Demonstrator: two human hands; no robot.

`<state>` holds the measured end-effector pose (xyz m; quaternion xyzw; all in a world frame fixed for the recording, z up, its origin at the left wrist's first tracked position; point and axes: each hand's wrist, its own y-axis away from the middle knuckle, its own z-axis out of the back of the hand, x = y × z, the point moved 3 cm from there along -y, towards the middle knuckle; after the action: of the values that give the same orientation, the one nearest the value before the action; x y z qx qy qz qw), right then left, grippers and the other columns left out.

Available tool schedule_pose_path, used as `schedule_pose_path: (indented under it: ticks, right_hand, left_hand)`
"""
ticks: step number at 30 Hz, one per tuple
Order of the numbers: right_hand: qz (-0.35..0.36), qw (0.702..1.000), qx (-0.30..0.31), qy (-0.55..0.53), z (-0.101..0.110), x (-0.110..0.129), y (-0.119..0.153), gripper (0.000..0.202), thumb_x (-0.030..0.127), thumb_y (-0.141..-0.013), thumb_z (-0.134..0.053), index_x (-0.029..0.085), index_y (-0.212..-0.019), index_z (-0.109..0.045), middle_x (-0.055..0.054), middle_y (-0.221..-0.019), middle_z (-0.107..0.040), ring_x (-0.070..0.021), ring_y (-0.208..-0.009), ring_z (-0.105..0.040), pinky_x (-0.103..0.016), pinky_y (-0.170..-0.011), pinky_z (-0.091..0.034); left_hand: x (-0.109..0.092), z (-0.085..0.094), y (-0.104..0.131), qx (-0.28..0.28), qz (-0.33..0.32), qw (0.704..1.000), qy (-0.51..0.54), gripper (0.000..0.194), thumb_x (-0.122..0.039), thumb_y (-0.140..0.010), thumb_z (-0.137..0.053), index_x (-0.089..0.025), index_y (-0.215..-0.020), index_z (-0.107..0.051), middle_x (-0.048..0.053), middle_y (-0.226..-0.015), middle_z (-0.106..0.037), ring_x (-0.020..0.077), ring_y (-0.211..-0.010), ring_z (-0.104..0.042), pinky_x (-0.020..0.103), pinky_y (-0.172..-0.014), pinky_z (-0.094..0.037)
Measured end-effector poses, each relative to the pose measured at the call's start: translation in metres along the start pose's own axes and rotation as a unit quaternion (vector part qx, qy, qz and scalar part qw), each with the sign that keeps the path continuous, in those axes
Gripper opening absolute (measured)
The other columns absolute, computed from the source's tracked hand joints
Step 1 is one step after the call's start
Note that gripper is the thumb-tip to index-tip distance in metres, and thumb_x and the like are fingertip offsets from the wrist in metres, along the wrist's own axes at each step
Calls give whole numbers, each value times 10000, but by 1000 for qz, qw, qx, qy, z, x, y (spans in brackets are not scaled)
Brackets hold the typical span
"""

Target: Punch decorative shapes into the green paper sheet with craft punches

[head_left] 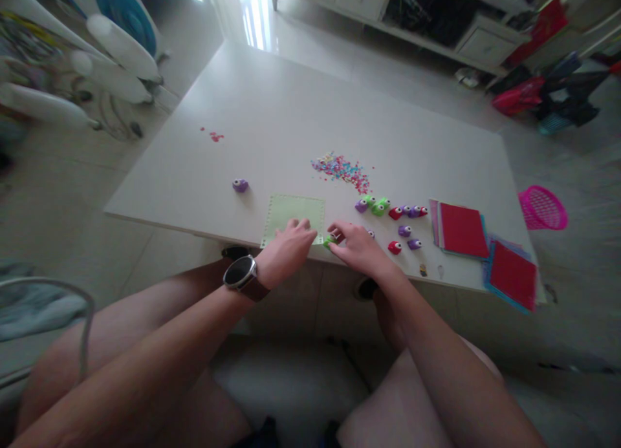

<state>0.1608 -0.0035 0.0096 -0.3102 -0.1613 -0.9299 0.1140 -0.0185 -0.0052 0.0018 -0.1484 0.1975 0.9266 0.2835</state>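
Note:
A light green paper square (pixel 295 210) with small holes along its edges lies at the table's near edge. My left hand (pixel 292 244) rests on its lower part with fingers spread. At the paper's lower right corner, my right hand (pixel 354 242) has its thumb and fingers around a small green punch (pixel 330 240). A purple punch (pixel 240 185) stands alone to the left. Several green, purple and red punches, among them a green one (pixel 381 207) and a red one (pixel 394 247), stand right of my right hand.
Colourful paper bits (pixel 342 169) lie mid-table, and a few red bits (pixel 216 137) farther left. Stacks of red-topped paper (pixel 463 231) sit at the right, one (pixel 512 275) reaching the table edge. A pink basket (pixel 543 207) stands beyond the right edge.

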Motion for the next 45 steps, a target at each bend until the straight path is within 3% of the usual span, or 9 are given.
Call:
schedule_pose_path:
  ticks: [13, 20, 23, 27, 34, 45]
  right_hand:
    - [18, 999, 29, -2, -2, 3, 0, 214, 70, -858, -687, 180, -1042, -688, -68, -982, -768, -190, -908, -717, -296, -838, -522]
    - [43, 997, 59, 32, -7, 3, 0, 290, -15, -829, -652, 169, -1049, -695, -78, -1078, -750, -187, -989, -681, -298, -901, -496]
    - [49, 996, 51, 45, -6, 5, 2, 218, 76, -845, -736, 164, -1041, -705, -84, -1063, -748, -209, -1018, -670, -310, -917, -488]
    - [3, 998, 45, 42, -2, 3, 4, 85, 222, -957, -691, 171, -1018, -722, -80, -988, -747, -198, -913, -684, -308, -841, -498]
    - [-66, 996, 60, -22, -3, 0, 2, 23, 174, -941, -700, 181, -944, -722, -63, -894, -765, -194, -833, -725, -296, -763, -527]
    - [-85, 993, 59, -51, -4, 3, -1, 32, 164, -941, -720, 183, -938, -745, -71, -912, -790, -205, -862, -764, -312, -809, -573]
  left_hand:
    - [-5, 5, 3, 13, 2, 1000, 0, 231, -105, -995, -425, -165, -1068, -637, 170, -1276, -578, 321, -1235, -519, 487, -874, -619]
    - [8, -4, 2, 13, -53, 998, 21, 228, -109, -933, -567, -190, -1127, -655, 126, -1312, -622, 288, -1353, -493, 527, -1121, -521]
    - [11, -6, 2, 5, -64, 998, 20, 275, -102, -930, -561, -195, -1171, -656, 120, -1363, -620, 279, -1392, -485, 520, -1179, -473]
    - [9, -4, 5, -3, -71, 997, 16, 299, -104, -928, -563, -209, -1190, -664, 116, -1460, -585, 300, -1433, -459, 513, -1178, -468]
    - [8, -1, 10, 9, -84, 995, 47, 316, -88, -899, -600, -235, -1168, -677, 82, -1287, -673, 252, -1291, -546, 431, -1140, -488]
    - [10, -1, 10, 13, -87, 995, 48, 319, -85, -904, -583, -239, -1165, -681, 79, -1268, -677, 251, -1302, -538, 417, -1131, -492]
